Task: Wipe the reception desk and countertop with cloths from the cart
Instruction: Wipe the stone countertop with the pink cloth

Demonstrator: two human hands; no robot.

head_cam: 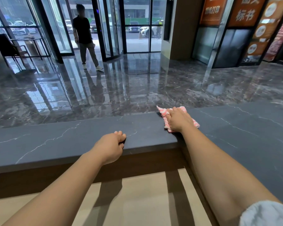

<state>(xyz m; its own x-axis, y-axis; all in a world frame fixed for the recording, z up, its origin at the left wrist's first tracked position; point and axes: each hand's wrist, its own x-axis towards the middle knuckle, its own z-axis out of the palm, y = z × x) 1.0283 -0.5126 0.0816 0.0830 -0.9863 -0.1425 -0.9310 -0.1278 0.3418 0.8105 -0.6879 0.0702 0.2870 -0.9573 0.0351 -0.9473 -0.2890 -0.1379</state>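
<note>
Now the right hand (pixel 178 120) presses flat on the pink striped cloth (pixel 162 111) at the far edge of the dark surface (pixel 88 144). Nearer and to the left, the left hand (pixel 109 147) grips the surface's near edge.

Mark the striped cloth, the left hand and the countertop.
pink striped cloth (pixel 162 112): head view, on its exposed left corner beyond the fingers.
left hand (pixel 110 147): head view, on the back of the hand.
countertop (pixel 69 141): head view, on bare dark stone left of that hand.
</note>
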